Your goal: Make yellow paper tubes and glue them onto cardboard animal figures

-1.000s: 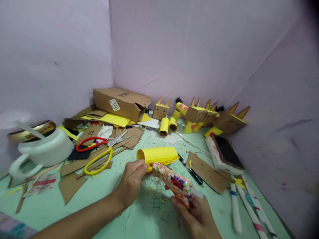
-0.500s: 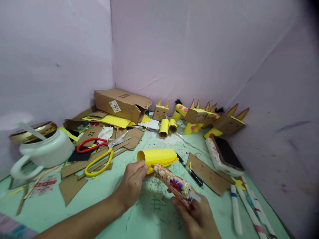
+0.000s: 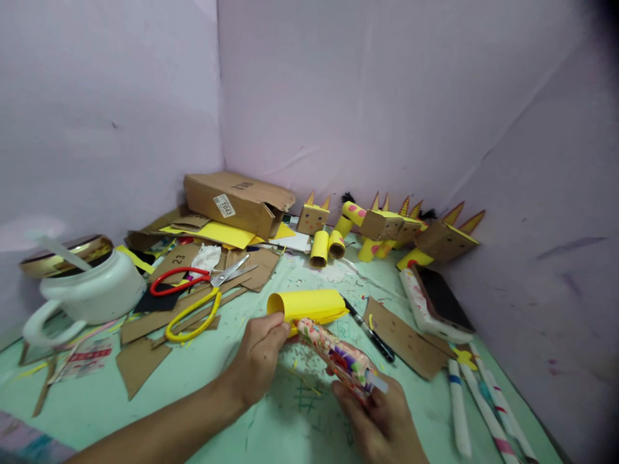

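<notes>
On the pale green table, set in a corner of pinkish walls, craft clutter covers the far half. Far left: cardboard box lying on yellow sheets and cardboard scraps. Left: white jug with a gold lid. Far right: row of cardboard animal figures with yellow legs and pointed ears, against the wall. Right: phone on a patterned case, brown cardboard piece near it, paper sticks at the near right. Centre left: red scissors and yellow scissors on the scraps. Centre: yellow paper roll, lying on its side, open end facing left. Left hand has its fingers closed on the roll's near left edge. Right hand, near centre, has its fingers wrapped round a floral-patterned glue gun, nozzle touching the roll's near edge. Black marker lies just right of the roll.
</notes>
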